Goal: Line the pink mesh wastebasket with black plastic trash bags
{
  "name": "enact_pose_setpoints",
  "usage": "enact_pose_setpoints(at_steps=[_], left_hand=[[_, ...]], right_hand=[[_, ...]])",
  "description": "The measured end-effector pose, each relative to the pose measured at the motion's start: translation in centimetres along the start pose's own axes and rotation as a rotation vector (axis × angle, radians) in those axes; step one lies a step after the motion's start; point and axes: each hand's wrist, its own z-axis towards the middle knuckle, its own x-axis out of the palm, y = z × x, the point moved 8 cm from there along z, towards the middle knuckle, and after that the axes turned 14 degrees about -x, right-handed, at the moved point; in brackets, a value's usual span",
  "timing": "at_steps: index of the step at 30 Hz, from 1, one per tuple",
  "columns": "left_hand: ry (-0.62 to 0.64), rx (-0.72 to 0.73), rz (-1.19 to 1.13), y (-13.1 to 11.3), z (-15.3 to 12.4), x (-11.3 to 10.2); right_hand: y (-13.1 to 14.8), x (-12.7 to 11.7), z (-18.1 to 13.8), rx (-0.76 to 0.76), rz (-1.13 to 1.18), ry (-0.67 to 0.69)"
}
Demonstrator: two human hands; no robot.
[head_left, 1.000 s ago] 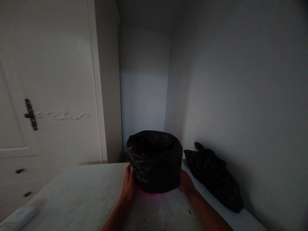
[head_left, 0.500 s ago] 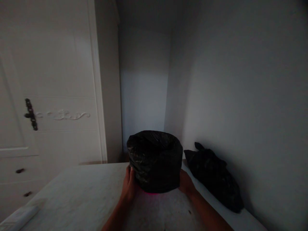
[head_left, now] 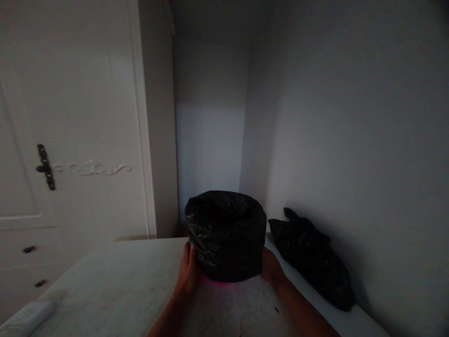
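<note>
A bin (head_left: 228, 250) lined with a black plastic bag stands upright on the white table (head_left: 140, 271), its mouth facing up. The bag is folded down over the outside, and only a thin pink strip shows below it. My left hand (head_left: 188, 269) presses against the bin's left side, fingers along the bag. On the opposite side my right hand (head_left: 271, 267) is curved round the bin, its fingertips hidden behind it. The inside is too dark to make out.
A tied black bag (head_left: 314, 257), filled with something, lies at the right against the grey wall (head_left: 351, 140). A pale object (head_left: 33, 318) sits at the table's near left corner. Beyond the table's left edge is a white wardrobe (head_left: 87, 103) with dark handles.
</note>
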Motion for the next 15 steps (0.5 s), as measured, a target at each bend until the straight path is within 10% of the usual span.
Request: enact_pose_setpoints(at_steps=[15], left_hand=[[0.005,0.011,0.005,0.70,0.27,-0.01]], right_hand=[[0.48,-0.26,-0.01,-0.077,-0.057,-0.065]])
